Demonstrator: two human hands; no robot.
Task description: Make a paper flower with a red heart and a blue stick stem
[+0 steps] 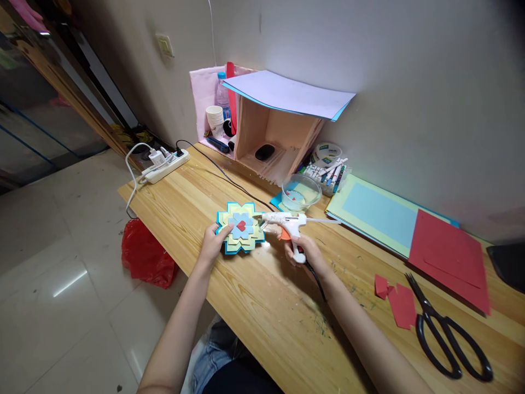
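Some tabletop lies open inside the edge, your left hand clamped on a paper flower, right hand on a glue gun, markers filling a tub.

My left hand holds a layered paper flower, pale yellow and blue, with a red heart in its centre. My right hand grips a white glue gun (clear stick poking out the back), nozzle at the flower's right side. On the wooden table, black scissors lie beside red paper scraps; farther back, lilac paper tops an open box.
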